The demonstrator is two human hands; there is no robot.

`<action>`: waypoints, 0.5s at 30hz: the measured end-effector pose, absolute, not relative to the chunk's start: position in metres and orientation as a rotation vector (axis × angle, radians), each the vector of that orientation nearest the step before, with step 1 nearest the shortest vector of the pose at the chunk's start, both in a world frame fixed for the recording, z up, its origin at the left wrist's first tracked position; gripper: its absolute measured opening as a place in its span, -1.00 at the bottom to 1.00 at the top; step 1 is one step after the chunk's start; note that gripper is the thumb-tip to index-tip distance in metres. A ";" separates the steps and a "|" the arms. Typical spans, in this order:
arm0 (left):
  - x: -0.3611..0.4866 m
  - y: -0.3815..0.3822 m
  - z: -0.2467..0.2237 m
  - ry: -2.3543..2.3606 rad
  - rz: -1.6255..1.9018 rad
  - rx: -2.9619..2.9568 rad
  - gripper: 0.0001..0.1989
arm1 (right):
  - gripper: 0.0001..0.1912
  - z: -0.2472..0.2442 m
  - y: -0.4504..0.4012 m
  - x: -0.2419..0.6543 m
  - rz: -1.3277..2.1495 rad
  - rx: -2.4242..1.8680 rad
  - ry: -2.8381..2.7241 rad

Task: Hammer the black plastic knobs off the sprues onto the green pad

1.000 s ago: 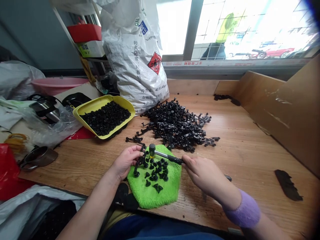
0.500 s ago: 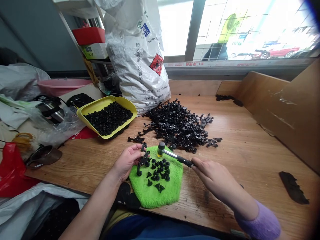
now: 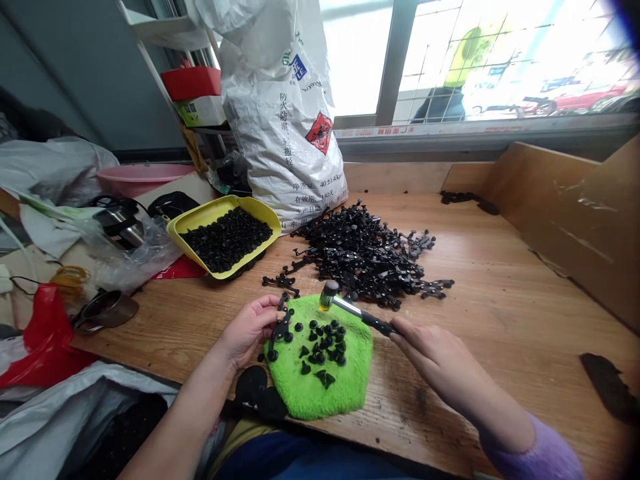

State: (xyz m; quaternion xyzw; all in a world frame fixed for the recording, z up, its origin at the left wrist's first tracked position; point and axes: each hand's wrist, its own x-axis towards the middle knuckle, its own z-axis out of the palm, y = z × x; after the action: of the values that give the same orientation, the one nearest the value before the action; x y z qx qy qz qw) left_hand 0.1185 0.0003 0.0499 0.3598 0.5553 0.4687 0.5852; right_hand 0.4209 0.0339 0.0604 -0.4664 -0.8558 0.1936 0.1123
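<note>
My left hand (image 3: 250, 330) pinches a black jointed part (image 3: 281, 327) with round knobs, upright along the left edge of a green cloth (image 3: 340, 393). In my right hand (image 3: 425, 343) is a small hammer (image 3: 357, 312) with a dark grip, a shiny shaft and a head that is black at one end and yellow at the other. Its head hovers over the back of the cloth, apart from the part. Several loose black knobs (image 3: 327, 340) lie on the cloth between my hands.
Behind the cloth spreads a heap of black jointed parts (image 3: 365, 253). A yellow scoop tray (image 3: 175, 230) with small black pieces stands at left, before a white woven sack (image 3: 300, 133). A metal mug (image 3: 107, 312) sits far left; a wooden board (image 3: 565, 213) borders the right.
The view has turned slightly left, so most things appear shifted right. My left hand has drawn the black part a little leftward over the cloth's edge. Both hands keep their holds.
</note>
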 end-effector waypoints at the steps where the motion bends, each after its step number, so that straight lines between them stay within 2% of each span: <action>1: 0.119 0.000 0.050 1.296 1.085 0.835 -0.80 | -0.75 0.060 0.034 0.421 0.570 -1.366 -2.508; 15: 0.117 0.006 0.041 1.327 0.970 0.831 -0.79 | -0.75 0.061 0.031 0.415 0.542 -1.327 -2.589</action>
State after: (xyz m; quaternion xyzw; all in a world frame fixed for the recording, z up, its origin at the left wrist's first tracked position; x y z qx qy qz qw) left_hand 0.1175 0.0060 0.0408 0.3591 0.5735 0.4192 0.6053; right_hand 0.4152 0.0312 0.0614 -0.4464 -0.8712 0.1825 0.0911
